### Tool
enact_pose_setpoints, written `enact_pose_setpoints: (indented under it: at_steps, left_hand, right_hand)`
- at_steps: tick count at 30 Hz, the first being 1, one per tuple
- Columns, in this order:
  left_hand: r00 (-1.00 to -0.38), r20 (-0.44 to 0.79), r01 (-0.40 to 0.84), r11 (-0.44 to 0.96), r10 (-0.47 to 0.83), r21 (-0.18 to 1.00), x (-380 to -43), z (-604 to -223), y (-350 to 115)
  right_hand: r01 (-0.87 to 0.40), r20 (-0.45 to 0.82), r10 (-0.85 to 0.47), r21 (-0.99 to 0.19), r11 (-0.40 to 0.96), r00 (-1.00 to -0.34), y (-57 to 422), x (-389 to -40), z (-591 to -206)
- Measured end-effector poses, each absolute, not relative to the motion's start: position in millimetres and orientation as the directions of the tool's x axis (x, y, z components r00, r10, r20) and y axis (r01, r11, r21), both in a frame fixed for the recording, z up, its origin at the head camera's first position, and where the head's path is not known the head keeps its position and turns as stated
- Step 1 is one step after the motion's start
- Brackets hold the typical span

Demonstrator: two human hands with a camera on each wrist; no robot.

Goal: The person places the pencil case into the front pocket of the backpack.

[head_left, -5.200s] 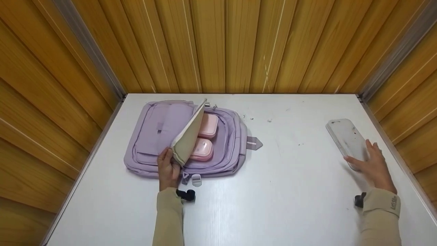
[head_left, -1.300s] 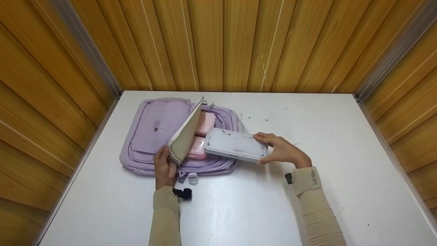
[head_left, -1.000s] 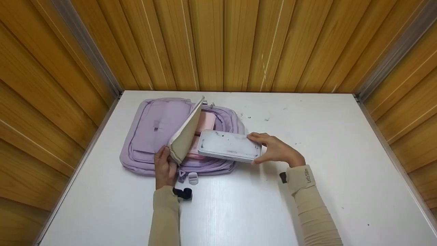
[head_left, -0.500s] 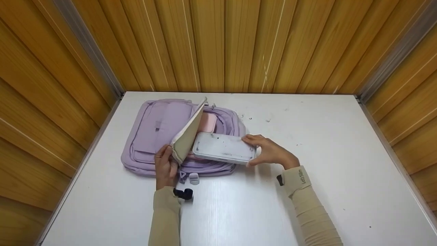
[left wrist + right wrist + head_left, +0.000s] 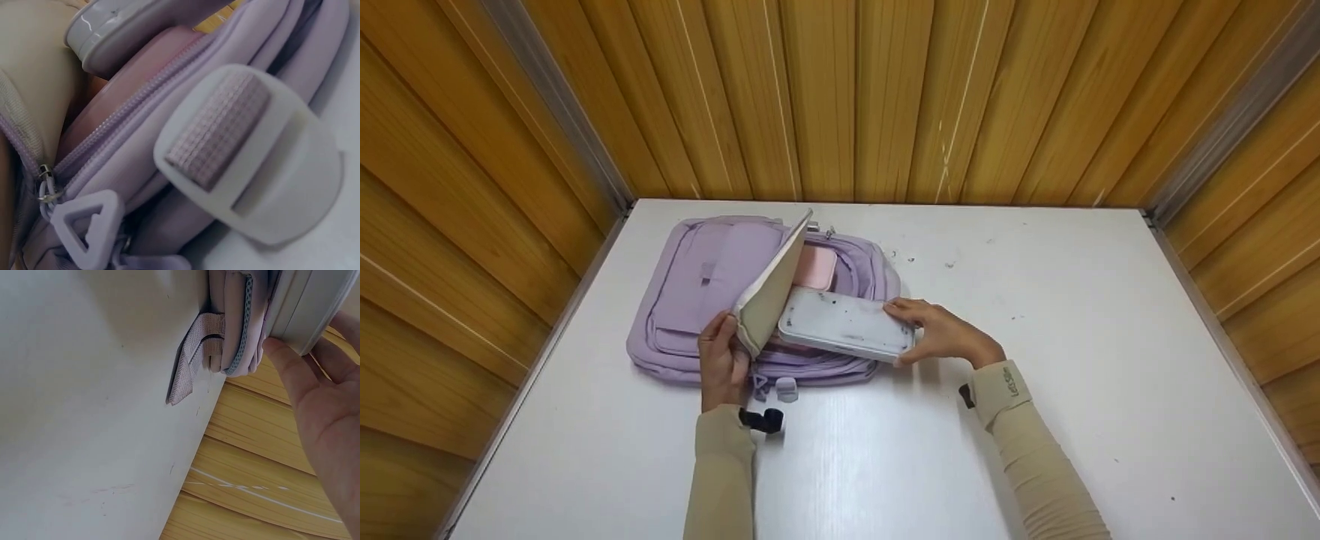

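Observation:
A light purple backpack [image 5: 690, 300] lies on the white table with its front flap [image 5: 769, 307] lifted. My left hand [image 5: 724, 364] pinches the near edge of that flap and holds it up. Thumb and fingers of my right hand [image 5: 945, 334] grip the right end of a white box [image 5: 847, 322], flat and marked with dark spots. Its left end reaches into the backpack's opening, close against the flap's lining. Inside lies a pink case [image 5: 816, 268]. A second pink case [image 5: 124, 84] shows in the left wrist view, mostly hidden under the white box.
A white strap buckle [image 5: 787, 388] and a triangular zip pull [image 5: 90, 228] hang at the near side of the backpack. A short strap [image 5: 194, 360] sticks out at its right end. Wood-patterned walls [image 5: 885, 97] enclose the table [image 5: 1072, 300] at the back and sides.
My right hand has picked up the white box from the table's right side and carried it left over the backpack, lately sliding it further in. My left hand keeps holding the flap.

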State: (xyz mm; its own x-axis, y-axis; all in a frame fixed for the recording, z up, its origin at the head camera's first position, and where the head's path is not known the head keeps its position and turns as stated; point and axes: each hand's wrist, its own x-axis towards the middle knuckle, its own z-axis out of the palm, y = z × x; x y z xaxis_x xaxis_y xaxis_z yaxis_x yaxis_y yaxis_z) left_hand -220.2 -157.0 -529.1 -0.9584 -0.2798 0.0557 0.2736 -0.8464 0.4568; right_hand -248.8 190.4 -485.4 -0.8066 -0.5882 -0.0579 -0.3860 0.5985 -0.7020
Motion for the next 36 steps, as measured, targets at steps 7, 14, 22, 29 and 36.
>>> enact_pose_setpoints:
  at_steps: [7,14,22,29,36]
  left_hand:
    - [-0.958,0.073,0.277,-0.827,-0.278,0.488,-220,-526,-159]
    - [-0.962,0.116,0.272,-0.843,-0.246,0.464,-222,-521,-161]
    - [-0.96,0.149,0.28,-0.823,-0.237,0.494,-222,-518,-161]
    - [-0.962,0.161,0.269,-0.852,-0.219,0.448,-220,-516,-160]
    - [-0.965,0.133,0.263,-0.83,-0.227,0.492,-220,-516,-158]
  right_hand:
    - [-0.376,-0.094,-0.585,-0.681,0.628,-0.806,185,-250,-480]
    - [-0.397,-0.12,-0.595,-0.639,0.659,-0.794,176,-255,-469]
    - [-0.421,-0.119,-0.604,-0.612,0.67,-0.788,168,-255,-463]
    - [-0.412,-0.1,-0.594,-0.629,0.659,-0.798,160,-255,-464]
    - [-0.445,-0.067,-0.598,-0.603,0.662,-0.799,149,-256,-466]
